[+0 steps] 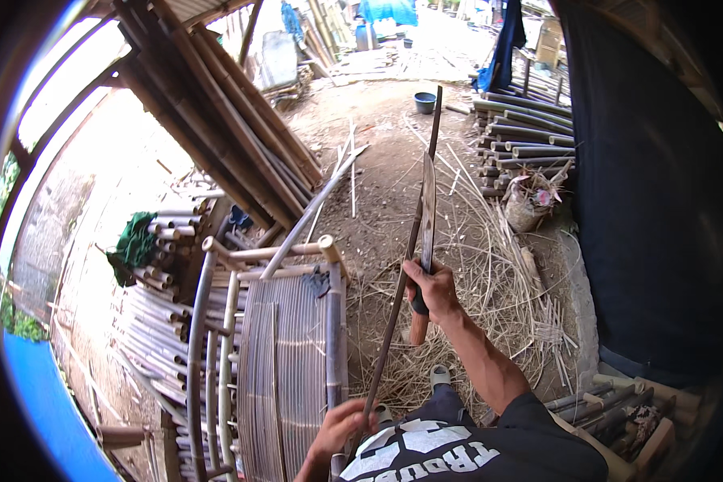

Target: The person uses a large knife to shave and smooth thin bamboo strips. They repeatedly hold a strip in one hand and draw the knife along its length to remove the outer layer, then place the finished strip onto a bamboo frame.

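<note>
My right hand (432, 291) is closed around a machete whose blade (429, 205) points up and away from me. Its wooden handle end (418, 329) sticks out below my fist. Alongside the blade runs a long, thin, dark bamboo strip (397, 309), slanting from my lap up past the blade's tip. Down at its lower end, my left hand (344, 430) grips the strip, with the fingers partly blurred. Whether the blade touches the strip I cannot tell.
A bamboo bench (285, 386) stands close on my left. Pale shavings (466, 297) litter the ground ahead. Stacked poles (530, 140) and a filled sack (528, 210) lie to the right, near a black sheet (651, 201). Long poles (217, 112) lean at upper left; a dark basin (425, 102) sits farther off.
</note>
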### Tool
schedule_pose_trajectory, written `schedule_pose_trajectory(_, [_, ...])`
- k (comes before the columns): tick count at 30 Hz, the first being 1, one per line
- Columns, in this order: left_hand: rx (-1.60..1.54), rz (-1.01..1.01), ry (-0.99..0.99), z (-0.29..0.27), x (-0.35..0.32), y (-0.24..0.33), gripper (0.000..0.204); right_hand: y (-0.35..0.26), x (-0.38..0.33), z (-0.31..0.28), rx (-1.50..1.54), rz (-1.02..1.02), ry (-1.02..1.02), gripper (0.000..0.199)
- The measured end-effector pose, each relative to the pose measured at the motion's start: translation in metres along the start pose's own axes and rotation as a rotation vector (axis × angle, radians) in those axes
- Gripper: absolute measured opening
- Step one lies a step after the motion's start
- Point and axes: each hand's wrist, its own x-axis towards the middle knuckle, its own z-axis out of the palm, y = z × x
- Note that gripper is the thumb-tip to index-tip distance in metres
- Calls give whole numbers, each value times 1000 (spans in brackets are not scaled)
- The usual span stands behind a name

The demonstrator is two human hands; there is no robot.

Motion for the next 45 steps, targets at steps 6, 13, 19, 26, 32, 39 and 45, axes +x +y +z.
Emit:
schedule_pose_trajectory(6, [-82,83,20,13,71,49,38,31,-72,39,-217,63,-148,29])
schedule_pose_trajectory(13, [298,216,493,24,65,48,27,7,-55,-6,-1388,-472,-225,55])
schedule_pose_trajectory(19, [584,274,589,43,62,25,24,20,-64,-21,-1436,-601,-464,56])
schedule_pose_trajectory(26, [645,271,560,54,51,10,28,15,-71,-32,-1287,-828,-542,58])
schedule_pose_trajectory(32, [688,247,549,65,48,13,27,15,-69,-39,-1332,-524,-498,55])
schedule_pose_trajectory(39, [717,194,546,72,30,9,25,-2,-34,-51,-1359,-345,-269,59])
schedule_pose_trajectory(45, [860,239,490,67,23,2,28,7,-26,-68,-1344,-425,-335,61])
